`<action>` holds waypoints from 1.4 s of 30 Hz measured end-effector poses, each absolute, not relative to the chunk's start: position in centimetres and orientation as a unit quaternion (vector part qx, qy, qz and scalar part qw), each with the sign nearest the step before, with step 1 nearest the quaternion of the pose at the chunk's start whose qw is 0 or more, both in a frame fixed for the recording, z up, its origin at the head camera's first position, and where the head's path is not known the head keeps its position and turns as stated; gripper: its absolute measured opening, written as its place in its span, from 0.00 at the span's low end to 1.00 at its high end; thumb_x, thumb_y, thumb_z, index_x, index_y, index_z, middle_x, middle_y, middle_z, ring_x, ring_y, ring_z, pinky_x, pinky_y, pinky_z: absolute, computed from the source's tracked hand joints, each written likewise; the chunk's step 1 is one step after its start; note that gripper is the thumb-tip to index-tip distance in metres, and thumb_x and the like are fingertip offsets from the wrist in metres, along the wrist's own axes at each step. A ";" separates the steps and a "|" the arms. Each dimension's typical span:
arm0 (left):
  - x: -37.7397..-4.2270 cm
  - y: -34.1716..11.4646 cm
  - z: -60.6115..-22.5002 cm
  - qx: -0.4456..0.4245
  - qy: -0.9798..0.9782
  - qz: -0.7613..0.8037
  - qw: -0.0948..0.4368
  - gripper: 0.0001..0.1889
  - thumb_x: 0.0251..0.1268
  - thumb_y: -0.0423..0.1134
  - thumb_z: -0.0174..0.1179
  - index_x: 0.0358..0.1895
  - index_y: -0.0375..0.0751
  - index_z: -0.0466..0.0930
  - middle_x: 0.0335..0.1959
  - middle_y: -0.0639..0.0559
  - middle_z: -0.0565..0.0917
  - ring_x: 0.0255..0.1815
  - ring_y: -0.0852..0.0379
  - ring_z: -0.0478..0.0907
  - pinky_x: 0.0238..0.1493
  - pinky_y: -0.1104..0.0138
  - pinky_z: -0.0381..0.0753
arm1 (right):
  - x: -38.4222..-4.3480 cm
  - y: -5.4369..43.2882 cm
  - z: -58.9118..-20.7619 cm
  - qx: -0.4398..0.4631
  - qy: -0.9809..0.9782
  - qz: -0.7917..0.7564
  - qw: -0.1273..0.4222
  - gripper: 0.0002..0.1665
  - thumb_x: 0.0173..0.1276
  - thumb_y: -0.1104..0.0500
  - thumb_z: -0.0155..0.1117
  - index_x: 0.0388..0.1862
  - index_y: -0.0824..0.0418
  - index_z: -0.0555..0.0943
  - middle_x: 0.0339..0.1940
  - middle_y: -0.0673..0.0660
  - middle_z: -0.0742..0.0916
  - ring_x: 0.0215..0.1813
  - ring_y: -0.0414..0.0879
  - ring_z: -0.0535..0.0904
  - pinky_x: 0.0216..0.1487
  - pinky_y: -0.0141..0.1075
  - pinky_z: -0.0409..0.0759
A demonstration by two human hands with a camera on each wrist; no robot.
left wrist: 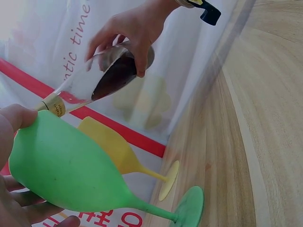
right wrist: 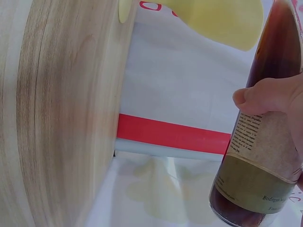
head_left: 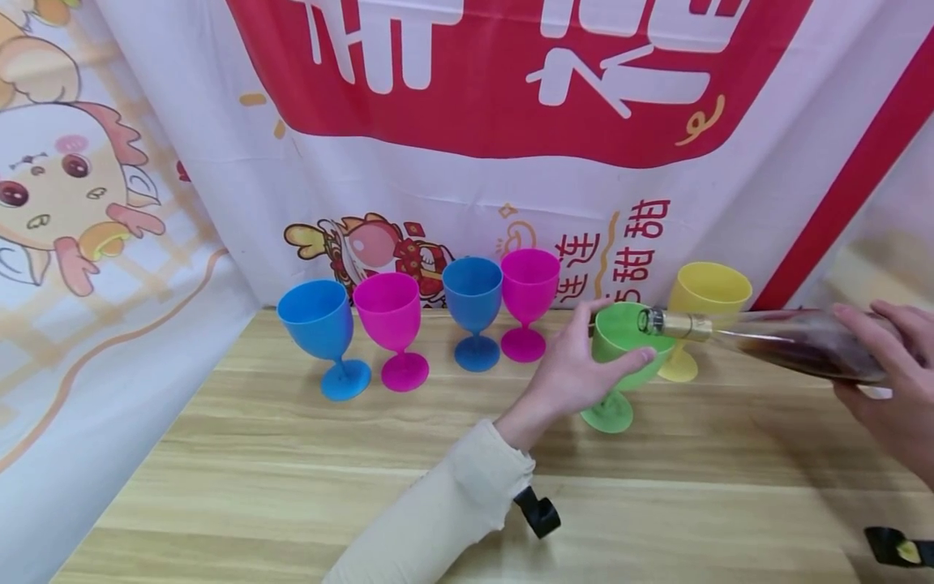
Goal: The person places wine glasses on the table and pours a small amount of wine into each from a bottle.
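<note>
My left hand (head_left: pixel 569 369) grips the bowl of a green goblet (head_left: pixel 616 324), thumb on the near side. The goblet stands on the wooden table, its foot (left wrist: pixel 189 210) on the wood in the left wrist view. My right hand (head_left: pixel 890 365) holds a clear glass wine bottle (head_left: pixel 795 345) by its body. That bottle lies almost level, its mouth over the green goblet's rim. Dark liquid (left wrist: pixel 116 78) sits inside it; whether any flows out I cannot tell. A beige label (right wrist: pixel 270 146) shows in the right wrist view. Just behind the green goblet stands a yellow goblet (head_left: pixel 711 284).
Left of my left hand stand a blue goblet (head_left: pixel 317 316), a pink goblet (head_left: pixel 387 312), a second blue goblet (head_left: pixel 473 292) and a second pink one (head_left: pixel 529 284). A printed cloth (head_left: pixel 452 186) hangs along the back edge of the wooden table (head_left: pixel 292 478).
</note>
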State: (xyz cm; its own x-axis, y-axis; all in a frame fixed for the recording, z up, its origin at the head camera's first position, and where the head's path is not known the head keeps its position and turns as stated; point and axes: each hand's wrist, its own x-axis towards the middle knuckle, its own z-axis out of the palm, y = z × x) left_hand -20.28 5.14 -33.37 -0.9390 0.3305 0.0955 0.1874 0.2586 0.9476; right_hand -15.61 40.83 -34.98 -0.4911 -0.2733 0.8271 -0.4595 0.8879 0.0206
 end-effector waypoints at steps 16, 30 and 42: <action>-20.3 5.1 -33.4 0.164 0.792 0.586 0.060 0.41 0.64 0.61 0.73 0.77 0.69 0.62 0.67 0.60 0.81 0.61 0.63 0.80 0.62 0.63 0.84 | -14.9 40.5 -34.6 0.182 -0.874 0.089 0.442 0.30 0.82 0.49 0.48 0.79 0.54 0.73 0.76 0.80 0.69 0.75 0.80 0.63 0.90 0.47 0.53; -20.3 5.0 -33.5 0.167 0.792 0.584 0.059 0.42 0.64 0.61 0.73 0.78 0.68 0.60 0.68 0.60 0.81 0.62 0.63 0.80 0.62 0.63 0.85 | -14.7 40.4 -34.2 0.190 -0.876 0.084 0.435 0.47 0.82 0.27 0.27 0.79 0.54 0.72 0.77 0.80 0.68 0.76 0.80 0.62 0.90 0.49 0.53; -20.5 5.0 -33.5 0.167 0.796 0.579 0.051 0.43 0.63 0.61 0.73 0.79 0.65 0.61 0.65 0.58 0.83 0.59 0.64 0.81 0.61 0.65 0.84 | -15.0 40.3 -34.2 0.184 -0.869 0.115 0.444 0.45 0.82 0.27 0.31 0.78 0.54 0.74 0.77 0.80 0.68 0.76 0.81 0.63 0.89 0.45 0.52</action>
